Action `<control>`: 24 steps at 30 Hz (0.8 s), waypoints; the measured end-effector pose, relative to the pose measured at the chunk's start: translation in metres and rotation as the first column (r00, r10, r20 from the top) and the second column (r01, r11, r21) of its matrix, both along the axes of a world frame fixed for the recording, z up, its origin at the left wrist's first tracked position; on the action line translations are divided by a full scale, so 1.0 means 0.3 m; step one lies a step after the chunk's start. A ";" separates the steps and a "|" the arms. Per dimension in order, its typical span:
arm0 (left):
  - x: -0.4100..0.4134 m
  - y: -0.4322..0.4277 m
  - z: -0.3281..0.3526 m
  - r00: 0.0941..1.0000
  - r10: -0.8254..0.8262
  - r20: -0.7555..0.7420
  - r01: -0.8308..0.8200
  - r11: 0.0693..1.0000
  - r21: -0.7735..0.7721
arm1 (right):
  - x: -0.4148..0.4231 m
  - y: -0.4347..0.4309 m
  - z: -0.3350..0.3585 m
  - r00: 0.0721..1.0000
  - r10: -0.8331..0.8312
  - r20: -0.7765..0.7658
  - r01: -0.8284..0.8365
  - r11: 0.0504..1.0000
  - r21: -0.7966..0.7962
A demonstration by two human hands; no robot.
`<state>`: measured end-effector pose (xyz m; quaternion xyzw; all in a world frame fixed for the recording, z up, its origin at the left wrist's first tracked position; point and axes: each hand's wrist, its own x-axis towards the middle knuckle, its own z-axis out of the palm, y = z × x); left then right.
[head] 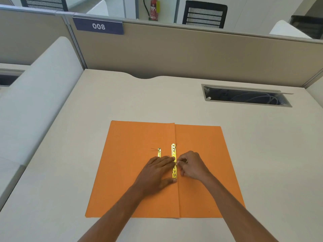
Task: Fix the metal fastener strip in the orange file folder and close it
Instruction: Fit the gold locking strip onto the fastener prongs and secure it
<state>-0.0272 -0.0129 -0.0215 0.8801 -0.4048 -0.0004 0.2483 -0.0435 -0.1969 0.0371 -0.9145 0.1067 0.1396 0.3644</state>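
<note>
Head view: an orange file folder (139, 172) lies open and flat on a pale surface (244, 154), its centre crease running away from the viewer. A gold metal fastener strip (174, 151) sits along that crease, and a second, shorter gold piece (159, 152) lies just left of it, partly hidden under the left hand (155, 173). That hand rests flat on the left flap, fingers pressed together, fingertips and thumb touching the strip to hold it down. The right hand (189, 165) is curled at the strip's right edge, fingers pinching something small there; what exactly is too small to tell. Thin wire prongs stick up near the far ends of both gold pieces.

Risks, as a judgement: the strip could slide off the crease if the left hand eases its pressure, a prong could bend sideways instead of folding flat, and closing the folder before the prongs lie down could crease or pierce the cover
</note>
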 end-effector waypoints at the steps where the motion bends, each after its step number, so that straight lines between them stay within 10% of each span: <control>1: 0.000 0.000 0.001 1.000 -0.003 0.001 0.003 1.000 -0.010 | -0.011 0.006 0.012 0.998 0.014 -0.054 -0.012 0.999 0.038; 8: 0.013 -0.001 0.015 1.000 -0.016 -0.020 0.016 1.000 0.004 | -0.071 0.037 0.056 0.987 0.024 -0.161 -0.006 0.994 0.111; 24: 0.021 -0.014 0.041 0.993 -0.005 -0.114 0.016 0.995 0.096 | -0.184 0.081 0.002 0.984 0.167 0.068 -0.145 0.957 -0.251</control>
